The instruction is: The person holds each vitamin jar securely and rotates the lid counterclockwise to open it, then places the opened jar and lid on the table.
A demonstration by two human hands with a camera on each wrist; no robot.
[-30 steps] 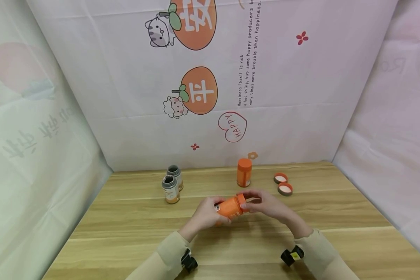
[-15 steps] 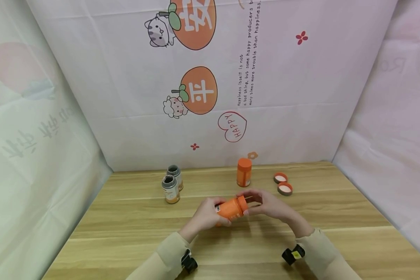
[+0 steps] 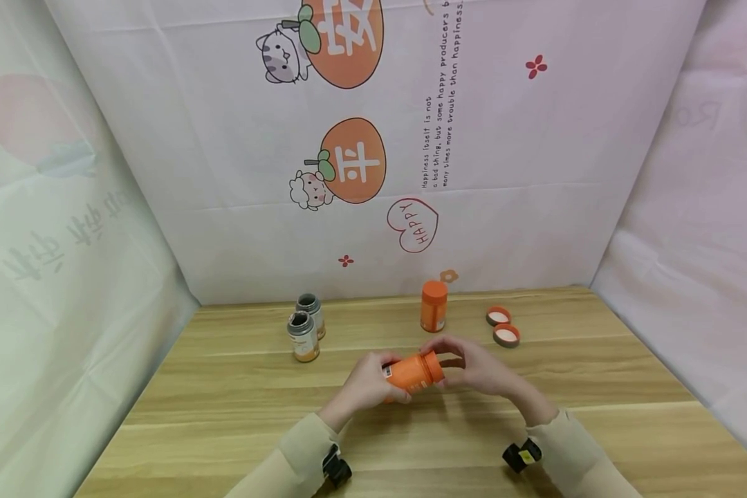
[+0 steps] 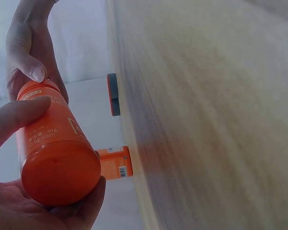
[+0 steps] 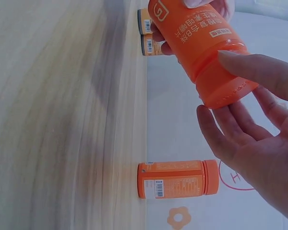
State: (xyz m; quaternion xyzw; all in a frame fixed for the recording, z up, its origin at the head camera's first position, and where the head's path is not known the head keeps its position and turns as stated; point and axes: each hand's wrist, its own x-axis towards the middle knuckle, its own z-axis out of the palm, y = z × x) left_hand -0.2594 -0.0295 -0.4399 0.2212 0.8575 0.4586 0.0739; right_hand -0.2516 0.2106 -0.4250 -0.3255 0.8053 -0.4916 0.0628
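My left hand [image 3: 366, 382] grips an orange supplement bottle [image 3: 409, 373] round its body, holding it tilted above the table with the capped end toward the right. In the left wrist view the thumb lies across the printed label and the bottle's base [image 4: 61, 173] faces the camera. At the other end, my right hand [image 3: 478, 366] has its fingers curled about the orange screw cap [image 5: 224, 85]. The thumb rests on the cap's side in the right wrist view, with a fingertip at its opposite edge. The cap is still on the bottle.
Another orange bottle [image 3: 434, 306], capped, stands upright near the back edge of the wooden table [image 3: 236, 408]. Two open grey bottles [image 3: 303, 337] stand at the back left. Two orange-and-grey caps [image 3: 507, 336] lie with their white insides up at the back right.
The right hand's fingers have shifted round the cap, the thumb moving lower and leaving more of the cap in sight. The bottle's capped end has dipped slightly; the left hand keeps its grip.
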